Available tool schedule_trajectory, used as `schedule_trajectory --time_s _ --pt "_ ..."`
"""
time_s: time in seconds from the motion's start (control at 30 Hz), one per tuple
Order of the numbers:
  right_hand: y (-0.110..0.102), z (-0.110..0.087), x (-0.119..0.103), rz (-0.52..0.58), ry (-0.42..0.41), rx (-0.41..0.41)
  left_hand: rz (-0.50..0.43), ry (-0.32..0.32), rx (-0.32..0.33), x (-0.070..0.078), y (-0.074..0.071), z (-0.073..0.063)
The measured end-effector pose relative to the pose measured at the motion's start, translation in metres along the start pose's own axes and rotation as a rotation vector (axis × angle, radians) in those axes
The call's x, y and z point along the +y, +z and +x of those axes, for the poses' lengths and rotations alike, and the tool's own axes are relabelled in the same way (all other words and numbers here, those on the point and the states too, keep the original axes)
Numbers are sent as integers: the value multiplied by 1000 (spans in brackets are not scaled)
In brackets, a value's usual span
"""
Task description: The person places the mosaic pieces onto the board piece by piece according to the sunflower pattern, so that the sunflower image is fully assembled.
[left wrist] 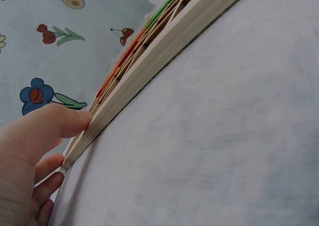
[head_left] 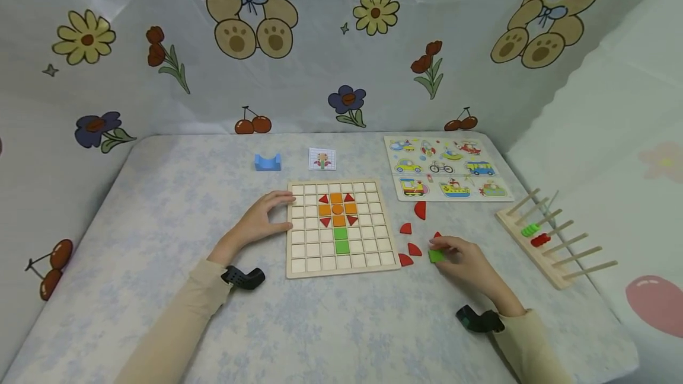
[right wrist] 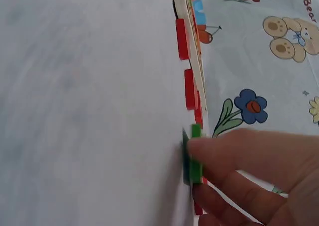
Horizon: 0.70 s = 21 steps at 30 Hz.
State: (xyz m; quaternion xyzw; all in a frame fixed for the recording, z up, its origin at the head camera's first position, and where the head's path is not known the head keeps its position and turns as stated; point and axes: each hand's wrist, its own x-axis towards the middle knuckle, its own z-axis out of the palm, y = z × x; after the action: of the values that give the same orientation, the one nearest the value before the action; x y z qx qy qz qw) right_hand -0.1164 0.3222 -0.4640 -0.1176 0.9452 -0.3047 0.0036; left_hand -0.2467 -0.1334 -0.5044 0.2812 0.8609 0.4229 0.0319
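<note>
Along the left edge of a wooden grid board (head_left: 315, 250), my left hand (head_left: 259, 216) rests with thumb and fingertips spread against the rim. The left wrist view shows that thumb (left wrist: 75, 120) touching the board's side (left wrist: 149, 69). On the board, orange tiles and red triangles surround an orange round piece (head_left: 338, 209), with two green squares (head_left: 341, 240) below. My right hand (head_left: 469, 262) pinches a green square tile (head_left: 436, 256) right of the board; the right wrist view shows the tile (right wrist: 196, 171) between thumb and fingers. Red quarter-round pieces (head_left: 414, 249) lie near it.
Behind the board are a blue arched block (head_left: 268, 162) and a small pattern card (head_left: 322, 159). A picture puzzle board (head_left: 453, 168) lies at the back right. At far right stands a pegged wooden rack (head_left: 533, 245) with green and red beads.
</note>
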Motion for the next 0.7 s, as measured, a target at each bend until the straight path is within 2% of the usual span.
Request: schedule_trajectory --time_s 0.17,0.3,0.43,0.53,0.7 --pt "15 21 -30 90 -77 17 -4 -5 -2 2 0 1" --pt "39 43 -66 169 -176 -64 -8 -3 0 2 -1 -1" --pt "65 58 -97 189 -244 -158 -3 11 1 4 -3 -3" --pt "80 63 -111 172 -278 -189 -10 11 -3 5 -3 -3" --pt "89 65 -117 148 -316 -188 -13 -5 -7 4 -2 -2"
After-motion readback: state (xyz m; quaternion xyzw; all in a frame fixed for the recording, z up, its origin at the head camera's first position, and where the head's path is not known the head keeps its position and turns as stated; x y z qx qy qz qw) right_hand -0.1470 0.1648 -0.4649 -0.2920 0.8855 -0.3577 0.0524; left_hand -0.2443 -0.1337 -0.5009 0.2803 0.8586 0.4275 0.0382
